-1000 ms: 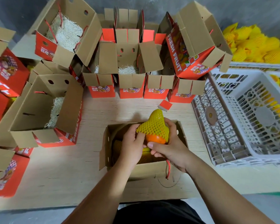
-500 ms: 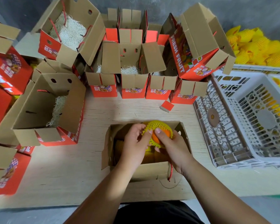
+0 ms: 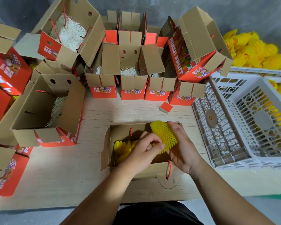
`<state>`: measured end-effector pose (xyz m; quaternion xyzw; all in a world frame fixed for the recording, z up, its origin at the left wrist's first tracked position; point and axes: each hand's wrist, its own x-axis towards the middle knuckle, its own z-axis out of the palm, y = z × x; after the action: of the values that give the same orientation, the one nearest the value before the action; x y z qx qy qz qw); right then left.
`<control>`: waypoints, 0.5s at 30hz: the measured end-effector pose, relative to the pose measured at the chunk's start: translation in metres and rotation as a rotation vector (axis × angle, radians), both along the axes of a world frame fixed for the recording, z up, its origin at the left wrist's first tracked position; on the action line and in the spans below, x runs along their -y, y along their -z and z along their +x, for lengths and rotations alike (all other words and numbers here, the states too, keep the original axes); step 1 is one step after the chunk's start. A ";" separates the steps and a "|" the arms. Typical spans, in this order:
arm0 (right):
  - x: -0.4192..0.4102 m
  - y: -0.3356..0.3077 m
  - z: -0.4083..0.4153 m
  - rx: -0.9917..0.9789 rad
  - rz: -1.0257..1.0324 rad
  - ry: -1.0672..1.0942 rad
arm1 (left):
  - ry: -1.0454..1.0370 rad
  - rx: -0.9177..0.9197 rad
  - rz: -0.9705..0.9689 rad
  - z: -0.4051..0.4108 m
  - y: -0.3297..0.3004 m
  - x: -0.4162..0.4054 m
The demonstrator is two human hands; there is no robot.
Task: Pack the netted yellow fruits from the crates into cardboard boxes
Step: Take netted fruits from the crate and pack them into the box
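Between both hands (image 3: 165, 148): netted fruit (image 3: 164, 135)

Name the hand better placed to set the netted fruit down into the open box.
Right. The right hand cradles the netted fruit over the box; the left hand only pinches its net.

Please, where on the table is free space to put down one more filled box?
Bare wood lies left of the open box, below the big tilted box, and in the strip before the row of red boxes. The back and left edge are crowded with boxes; the white crate fills the right.
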<state>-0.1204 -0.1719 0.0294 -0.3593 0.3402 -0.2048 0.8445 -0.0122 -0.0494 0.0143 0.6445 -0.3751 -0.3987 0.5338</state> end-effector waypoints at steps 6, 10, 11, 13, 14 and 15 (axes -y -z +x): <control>-0.013 0.003 0.021 -0.308 -0.403 -0.005 | -0.431 0.627 0.122 0.061 -0.007 -0.032; -0.036 0.017 0.066 -0.513 -0.935 -0.235 | -0.469 0.821 0.394 0.071 0.013 -0.054; -0.044 0.023 0.079 -0.570 -1.057 -0.342 | -0.393 0.888 0.466 0.065 0.021 -0.056; -0.056 0.035 0.101 -0.678 -1.111 -0.564 | -0.309 0.996 0.561 0.060 0.027 -0.054; -0.060 0.041 0.107 -0.734 -1.099 -0.651 | -0.295 1.013 0.581 0.061 0.027 -0.053; -0.064 0.047 0.111 -0.777 -1.088 -0.721 | -0.285 1.016 0.583 0.063 0.026 -0.052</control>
<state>-0.0089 -0.1083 -0.0178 -0.8604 0.3259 0.0862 0.3822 0.0511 0.0027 -0.0114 0.9181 -0.3681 -0.0518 0.1372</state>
